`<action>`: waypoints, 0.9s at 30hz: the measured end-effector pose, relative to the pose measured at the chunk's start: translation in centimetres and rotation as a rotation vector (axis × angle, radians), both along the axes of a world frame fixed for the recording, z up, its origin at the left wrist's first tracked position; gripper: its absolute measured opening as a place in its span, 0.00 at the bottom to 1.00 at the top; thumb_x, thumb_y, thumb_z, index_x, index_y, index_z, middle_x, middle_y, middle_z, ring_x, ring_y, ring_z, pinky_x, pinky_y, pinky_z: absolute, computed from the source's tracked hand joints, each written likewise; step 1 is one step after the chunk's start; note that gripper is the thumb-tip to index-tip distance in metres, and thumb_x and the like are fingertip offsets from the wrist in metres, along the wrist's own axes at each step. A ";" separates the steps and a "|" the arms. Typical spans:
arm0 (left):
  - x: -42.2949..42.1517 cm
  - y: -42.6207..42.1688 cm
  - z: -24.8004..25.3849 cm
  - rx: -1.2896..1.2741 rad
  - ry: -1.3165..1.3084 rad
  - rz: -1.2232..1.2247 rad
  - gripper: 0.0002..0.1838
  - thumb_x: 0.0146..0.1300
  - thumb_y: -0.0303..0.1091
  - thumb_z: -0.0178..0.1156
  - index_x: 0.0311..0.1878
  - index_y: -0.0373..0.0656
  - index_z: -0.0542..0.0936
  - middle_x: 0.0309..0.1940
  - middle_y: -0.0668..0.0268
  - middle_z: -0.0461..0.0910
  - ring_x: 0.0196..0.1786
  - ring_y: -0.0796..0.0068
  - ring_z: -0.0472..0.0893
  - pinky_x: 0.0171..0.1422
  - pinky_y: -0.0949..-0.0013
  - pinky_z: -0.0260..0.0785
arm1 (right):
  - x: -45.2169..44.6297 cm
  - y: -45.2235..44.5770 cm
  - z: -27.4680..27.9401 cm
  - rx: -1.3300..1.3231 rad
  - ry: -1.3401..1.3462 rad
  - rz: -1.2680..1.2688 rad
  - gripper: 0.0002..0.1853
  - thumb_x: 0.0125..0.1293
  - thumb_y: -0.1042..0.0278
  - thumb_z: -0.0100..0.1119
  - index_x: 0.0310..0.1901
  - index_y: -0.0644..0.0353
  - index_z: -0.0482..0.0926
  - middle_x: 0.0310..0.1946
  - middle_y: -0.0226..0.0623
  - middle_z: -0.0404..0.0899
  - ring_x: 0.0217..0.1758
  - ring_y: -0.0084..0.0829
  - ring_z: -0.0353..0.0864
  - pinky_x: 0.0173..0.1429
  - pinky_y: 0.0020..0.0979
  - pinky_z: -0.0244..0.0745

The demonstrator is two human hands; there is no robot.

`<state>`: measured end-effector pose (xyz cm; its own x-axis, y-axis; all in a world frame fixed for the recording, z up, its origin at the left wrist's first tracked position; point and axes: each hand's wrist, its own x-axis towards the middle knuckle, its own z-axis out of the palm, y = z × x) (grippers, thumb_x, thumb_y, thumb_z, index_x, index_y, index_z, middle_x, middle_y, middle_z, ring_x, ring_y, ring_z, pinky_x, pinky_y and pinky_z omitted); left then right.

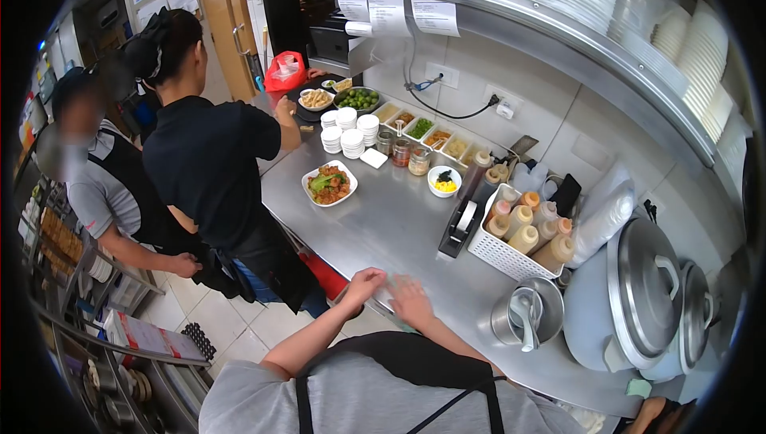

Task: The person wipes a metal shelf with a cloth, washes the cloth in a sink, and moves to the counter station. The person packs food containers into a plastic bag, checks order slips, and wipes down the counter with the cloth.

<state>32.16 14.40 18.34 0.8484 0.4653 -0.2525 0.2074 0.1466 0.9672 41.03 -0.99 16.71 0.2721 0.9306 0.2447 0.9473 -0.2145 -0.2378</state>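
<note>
My left hand [365,284] is just past the counter's front edge, its fingers curled together; what they hold, if anything, is too small to make out. Beside it, my right hand [409,302] is held flat with fingers spread over the edge of the steel counter [363,222]. A pale, see-through patch shows between the two hands, too blurred to name. Farther back on the counter sits a square white bowl [307,189] of saucy meat with green leaves. A smaller white bowl [433,185] holds yellow and black food.
At right stand a white basket [499,252] of squeeze bottles, a tape dispenser [460,226], a metal pot [503,324] with ladles and large lidded cookers [586,314]. Stacked small white dishes [352,144] and topping trays [420,128] line the back. Two people [215,163] stand at left.
</note>
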 end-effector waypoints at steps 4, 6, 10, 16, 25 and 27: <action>0.7 1.5 1.1 0.595 0.112 -0.065 0.20 0.54 0.39 0.57 0.47 0.36 0.74 0.43 0.52 0.76 0.44 0.62 0.77 0.51 0.69 0.67 | 4.3 -4.7 -0.1 -0.083 -0.014 -0.340 0.25 0.59 0.56 0.47 0.59 0.53 0.63 0.62 0.45 0.55 0.65 0.47 0.53 0.65 0.48 0.49; 0.8 2.4 0.9 0.952 0.284 -0.097 0.28 0.48 0.46 0.59 0.49 0.38 0.73 0.47 0.46 0.71 0.53 0.55 0.71 0.56 0.63 0.65 | 6.1 -7.6 -0.1 -0.052 0.045 -0.502 0.26 0.59 0.57 0.48 0.59 0.53 0.62 0.63 0.45 0.53 0.65 0.48 0.52 0.65 0.49 0.48; 0.6 3.0 3.0 1.000 0.591 -0.275 0.39 0.43 0.53 0.62 0.56 0.38 0.66 0.57 0.36 0.57 0.59 0.41 0.62 0.57 0.56 0.63 | 7.7 -10.9 -1.8 0.029 0.021 -0.726 0.26 0.59 0.58 0.48 0.59 0.54 0.62 0.64 0.47 0.51 0.65 0.50 0.51 0.65 0.50 0.46; 1.0 2.3 1.6 1.165 0.715 -0.357 0.44 0.38 0.52 0.67 0.56 0.35 0.63 0.58 0.32 0.52 0.60 0.37 0.58 0.57 0.56 0.64 | 7.4 -10.8 -1.2 0.016 0.001 -0.791 0.28 0.58 0.59 0.49 0.60 0.56 0.61 0.64 0.48 0.50 0.65 0.52 0.50 0.66 0.50 0.45; 2.6 2.2 1.6 1.155 0.856 -0.425 0.48 0.35 0.48 0.70 0.57 0.28 0.61 0.57 0.29 0.51 0.60 0.35 0.57 0.56 0.57 0.65 | 7.5 -10.6 -0.1 0.008 0.030 -0.773 0.27 0.58 0.60 0.48 0.59 0.58 0.61 0.64 0.49 0.50 0.66 0.52 0.49 0.67 0.48 0.43; 3.2 2.3 1.5 1.139 0.880 -0.428 0.48 0.35 0.48 0.70 0.56 0.28 0.61 0.57 0.29 0.51 0.60 0.35 0.57 0.56 0.57 0.65 | 7.9 -10.5 -0.1 0.004 0.043 -0.761 0.27 0.58 0.61 0.48 0.59 0.59 0.61 0.64 0.50 0.50 0.66 0.52 0.49 0.66 0.49 0.43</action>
